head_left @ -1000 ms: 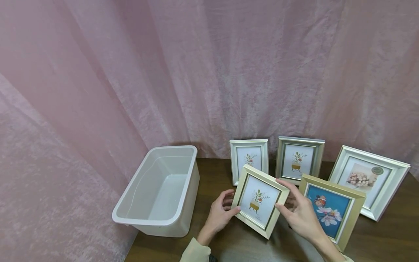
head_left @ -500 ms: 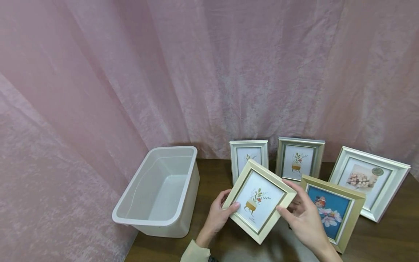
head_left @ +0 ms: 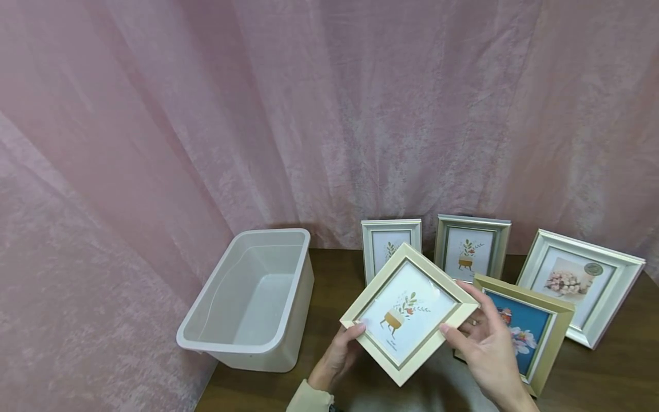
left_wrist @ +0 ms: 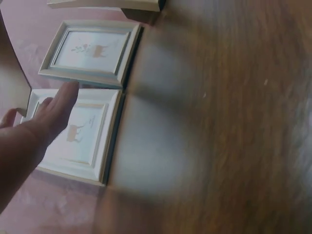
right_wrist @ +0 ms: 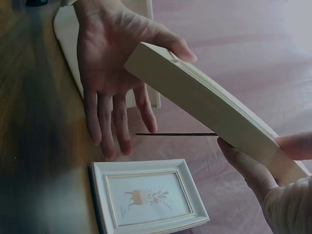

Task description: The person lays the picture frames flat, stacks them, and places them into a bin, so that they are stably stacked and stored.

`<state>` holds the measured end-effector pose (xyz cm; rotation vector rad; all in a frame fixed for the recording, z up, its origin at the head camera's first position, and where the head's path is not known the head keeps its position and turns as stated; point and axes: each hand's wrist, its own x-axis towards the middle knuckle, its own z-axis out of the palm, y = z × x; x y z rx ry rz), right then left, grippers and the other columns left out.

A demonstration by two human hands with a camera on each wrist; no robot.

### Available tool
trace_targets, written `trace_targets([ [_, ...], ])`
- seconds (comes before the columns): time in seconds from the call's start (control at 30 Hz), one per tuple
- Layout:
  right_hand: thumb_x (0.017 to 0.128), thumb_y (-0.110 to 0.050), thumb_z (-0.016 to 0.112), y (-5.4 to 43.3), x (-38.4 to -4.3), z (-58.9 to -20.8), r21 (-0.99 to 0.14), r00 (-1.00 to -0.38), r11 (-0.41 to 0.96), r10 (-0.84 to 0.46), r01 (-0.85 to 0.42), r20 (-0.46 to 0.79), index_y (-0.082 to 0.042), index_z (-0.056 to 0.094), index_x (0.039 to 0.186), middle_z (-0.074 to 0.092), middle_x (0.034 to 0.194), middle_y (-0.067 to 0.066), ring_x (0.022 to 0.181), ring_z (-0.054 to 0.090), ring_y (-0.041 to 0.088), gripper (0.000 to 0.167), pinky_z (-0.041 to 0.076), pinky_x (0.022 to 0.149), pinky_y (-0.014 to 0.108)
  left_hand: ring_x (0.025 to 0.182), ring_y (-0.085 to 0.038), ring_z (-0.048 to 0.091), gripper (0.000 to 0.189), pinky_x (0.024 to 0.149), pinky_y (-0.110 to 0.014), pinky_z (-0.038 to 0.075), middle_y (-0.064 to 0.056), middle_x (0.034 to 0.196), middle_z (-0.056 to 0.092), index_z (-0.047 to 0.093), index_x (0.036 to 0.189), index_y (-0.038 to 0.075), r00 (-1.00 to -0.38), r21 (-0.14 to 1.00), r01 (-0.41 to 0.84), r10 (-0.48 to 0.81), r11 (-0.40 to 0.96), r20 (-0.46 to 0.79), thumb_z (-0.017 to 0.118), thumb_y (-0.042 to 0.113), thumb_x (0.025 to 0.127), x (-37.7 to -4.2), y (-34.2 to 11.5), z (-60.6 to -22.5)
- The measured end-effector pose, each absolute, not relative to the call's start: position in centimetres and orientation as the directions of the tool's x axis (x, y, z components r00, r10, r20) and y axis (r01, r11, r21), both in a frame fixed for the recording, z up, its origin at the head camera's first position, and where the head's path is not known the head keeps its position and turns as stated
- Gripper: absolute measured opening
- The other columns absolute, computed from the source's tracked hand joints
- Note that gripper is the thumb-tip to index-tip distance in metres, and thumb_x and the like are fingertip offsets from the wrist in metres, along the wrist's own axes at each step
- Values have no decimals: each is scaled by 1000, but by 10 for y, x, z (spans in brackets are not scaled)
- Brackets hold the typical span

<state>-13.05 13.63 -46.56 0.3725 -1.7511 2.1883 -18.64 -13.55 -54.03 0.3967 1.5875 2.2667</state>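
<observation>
A cream picture frame (head_left: 407,303) with a plant-pot print is held tilted on its corner above the table, print facing up toward the head view. My right hand (head_left: 486,349) pinches its right corner, thumb on the front and fingers behind. At the opposite corner is my left hand (head_left: 337,357), thumb resting on the front border. The right wrist view shows the frame edge-on (right_wrist: 195,102), with the left hand's other fingers (right_wrist: 112,126) straight and spread behind it. A thin dark stand (right_wrist: 175,134) sticks out from its back.
At left stands a white plastic bin (head_left: 296,337). Behind the held frame are a white frame (head_left: 381,246) and a champagne frame (head_left: 468,252). A gold frame with a blue picture (head_left: 530,315) stands close by my right hand, before a larger white frame (head_left: 571,280).
The cream frame has turned clockwise onto its corner, risen slightly and tilted flatter. My right hand has moved a little rightward with it; the standing frames stay put.
</observation>
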Motion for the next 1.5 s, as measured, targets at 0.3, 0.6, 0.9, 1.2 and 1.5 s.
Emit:
trace_targets([
  [0.3,88,31,63,136,-130,-467,-885,-920,-252,97,-391,379,-7,43,163,71,132,-5,107,79,9,87,68,74,31,125,-1,59,34,117,-23,43,17,129,63,53,135,30,-916,885,-141,398,-444,53,50,28,101,-181,-127,-536],
  [0.6,89,30,64,136,-130,-470,-896,-931,-254,119,-365,345,-10,44,163,71,129,-5,103,80,10,86,68,70,30,120,-6,63,55,106,-23,54,10,133,65,53,145,33,-930,891,-17,335,-454,153,59,8,96,-184,-127,-532],
  [0.9,90,27,66,133,-132,-476,-908,-941,-249,142,-336,309,-11,46,161,72,124,-4,97,81,11,84,67,65,30,117,-9,68,81,96,-25,60,5,135,67,33,161,0,-929,941,68,324,-330,180,78,10,94,-187,-136,-537],
  [1.2,90,26,67,130,-133,-485,-922,-955,-263,162,-284,247,-8,43,162,70,123,-5,99,81,11,83,68,69,31,119,-8,66,96,101,-24,55,9,136,65,24,165,-3,-953,978,63,278,-198,118,84,10,92,-180,-143,-537],
  [1.5,89,25,69,127,-136,-493,-930,-965,-291,200,-226,172,-17,47,158,71,121,-7,96,81,10,84,68,68,30,119,-7,66,89,100,-24,56,-17,145,62,32,162,-4,-978,990,90,178,-105,108,84,1,90,-174,-140,-539],
])
